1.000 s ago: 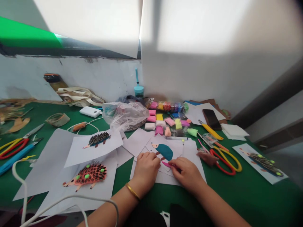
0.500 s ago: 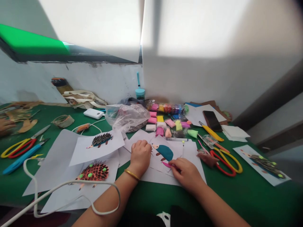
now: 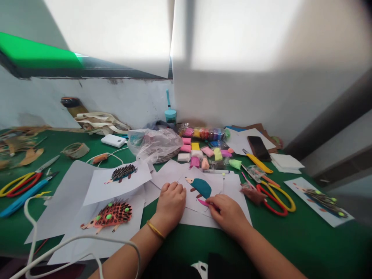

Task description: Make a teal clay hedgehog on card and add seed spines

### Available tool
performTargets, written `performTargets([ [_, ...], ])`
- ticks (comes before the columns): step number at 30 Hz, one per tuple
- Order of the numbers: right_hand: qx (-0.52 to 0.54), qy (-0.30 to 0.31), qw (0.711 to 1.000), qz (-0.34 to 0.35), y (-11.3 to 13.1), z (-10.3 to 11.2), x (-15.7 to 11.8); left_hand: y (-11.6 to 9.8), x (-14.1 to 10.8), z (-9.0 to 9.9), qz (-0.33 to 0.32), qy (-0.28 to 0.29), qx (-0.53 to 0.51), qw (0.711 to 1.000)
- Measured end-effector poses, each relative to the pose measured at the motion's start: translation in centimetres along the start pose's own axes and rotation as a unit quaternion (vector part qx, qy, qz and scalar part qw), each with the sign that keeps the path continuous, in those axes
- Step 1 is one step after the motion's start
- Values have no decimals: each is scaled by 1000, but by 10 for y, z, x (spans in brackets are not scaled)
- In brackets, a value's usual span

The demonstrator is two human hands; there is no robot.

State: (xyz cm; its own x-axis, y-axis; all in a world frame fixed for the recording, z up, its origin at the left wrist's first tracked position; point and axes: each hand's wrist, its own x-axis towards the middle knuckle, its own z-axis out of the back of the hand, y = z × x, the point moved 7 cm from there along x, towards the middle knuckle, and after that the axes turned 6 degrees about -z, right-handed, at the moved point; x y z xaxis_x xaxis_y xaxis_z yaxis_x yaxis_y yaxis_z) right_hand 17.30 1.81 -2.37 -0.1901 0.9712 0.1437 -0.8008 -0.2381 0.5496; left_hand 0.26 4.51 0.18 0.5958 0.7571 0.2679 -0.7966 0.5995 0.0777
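Currently has a slim pink tool (image 3: pixel 202 202) pinched between thumb and fingers of the right hand (image 3: pixel 226 212), with most of the shaft lost inside the grip. Points it away from those fingertips, toward the table's left edge and slightly toward the far edge, with the free end just beside the underside of a teal hedgehog figure (image 3: pixel 202 188); cannot tell from this view whether touching paper or hovering above. Has that figure ahead of both hands, on a white card (image 3: pixel 190 199) over a larger white sheet (image 3: pixel 234 186), near the middle of the front edge of the table (image 3: pixel 279 240). Shows a slanting long axis: snout toward the far left corner, rump toward the near right corner, hence rump nearer to the right hand and snout nearer to the left hand (image 3: pixel 172 203). Seems to rest the left hand at the card's left side, palm down, with fingers curled; cannot tell whether gripping anything underneath. Farther off, toward the far edge, includes clay packets (image 3: pixel 195 146); toward the right edge, red-and-yellow scissors (image 3: pixel 276 197).
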Motion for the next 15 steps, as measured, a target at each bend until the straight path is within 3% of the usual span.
performTargets([
  [15, 12, -10, 1000, 9, -1, 2, -2, -6, -6, 6, 16, -40, -7, 999],
])
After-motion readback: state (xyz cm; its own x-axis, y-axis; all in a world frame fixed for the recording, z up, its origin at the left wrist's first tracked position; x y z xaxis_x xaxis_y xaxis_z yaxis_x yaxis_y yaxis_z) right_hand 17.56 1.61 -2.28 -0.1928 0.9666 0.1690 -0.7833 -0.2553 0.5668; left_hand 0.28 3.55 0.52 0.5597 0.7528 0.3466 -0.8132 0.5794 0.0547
